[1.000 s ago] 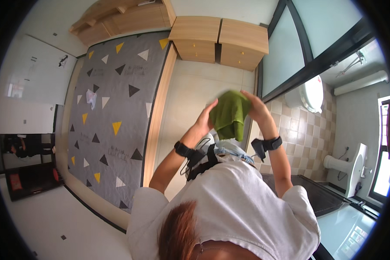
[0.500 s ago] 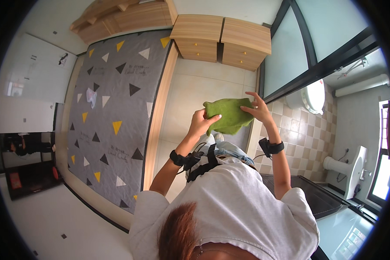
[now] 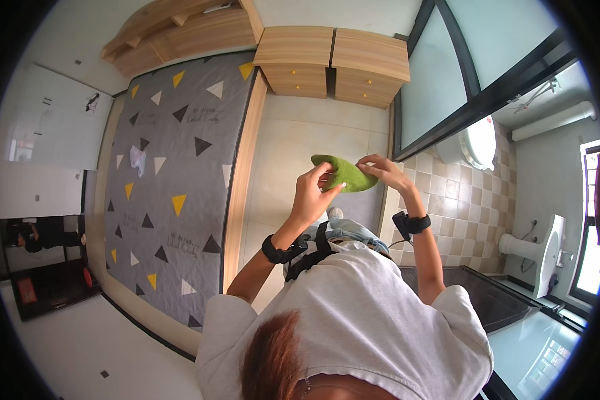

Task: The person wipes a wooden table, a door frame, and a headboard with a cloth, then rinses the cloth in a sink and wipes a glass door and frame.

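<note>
A green cloth is held up between both hands, folded into a narrow bundle in front of my body. My left hand grips its left end, the thumb lying along the near side and the fingers curled behind. At the upper right end of the cloth, my right hand pinches the edge between thumb and fingers. Each wrist carries a black strap with a small device.
To the left lies a bed with a grey triangle-patterned cover and a small whitish crumpled item. Two wooden drawer cabinets stand ahead. On the right are a dark-framed glass partition, a toilet and a washbasin.
The cloth, spread wider before, is now folded into a smaller, narrower bundle. My right hand has moved slightly down and left, its fingers closing in on the cloth.
</note>
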`<state>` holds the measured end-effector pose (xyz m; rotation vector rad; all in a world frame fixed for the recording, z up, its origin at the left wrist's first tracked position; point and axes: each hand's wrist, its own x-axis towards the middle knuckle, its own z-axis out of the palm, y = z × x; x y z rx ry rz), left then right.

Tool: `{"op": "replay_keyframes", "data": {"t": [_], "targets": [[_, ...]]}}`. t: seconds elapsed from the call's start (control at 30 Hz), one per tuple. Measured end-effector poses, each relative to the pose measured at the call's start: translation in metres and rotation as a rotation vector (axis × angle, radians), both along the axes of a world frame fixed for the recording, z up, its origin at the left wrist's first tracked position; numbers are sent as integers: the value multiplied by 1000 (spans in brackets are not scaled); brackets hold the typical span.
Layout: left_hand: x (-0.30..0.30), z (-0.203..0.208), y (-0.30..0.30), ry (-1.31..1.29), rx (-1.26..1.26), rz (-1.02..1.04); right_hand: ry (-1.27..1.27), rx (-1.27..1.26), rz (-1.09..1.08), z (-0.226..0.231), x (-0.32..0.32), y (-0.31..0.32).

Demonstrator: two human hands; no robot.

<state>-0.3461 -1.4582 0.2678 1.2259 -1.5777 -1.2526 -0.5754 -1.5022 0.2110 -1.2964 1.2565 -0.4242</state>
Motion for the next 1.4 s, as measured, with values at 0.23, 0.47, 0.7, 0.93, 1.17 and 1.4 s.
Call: {"op": "replay_keyframes", "data": {"t": [0.23,0.47,0.7,0.93,1.17,1.4], "targets": [[-8,23,-4,-135,-513,88,-577,-89,259,-1,16,18],[0,34,-11,-383,-663,123,-456,16,318,-2,25,23],[-7,33,-19,-364,-534,57,-785,168,338,-2,36,32],[-7,24,-39,-307,-508,50,-739,317,223,-19,31,43],[-13,13,-46,-230,-373,57,-793,361,206,-14,31,51],[-16,2,-52,-150,-367,69,-769,407,110,-7,30,57]]}}
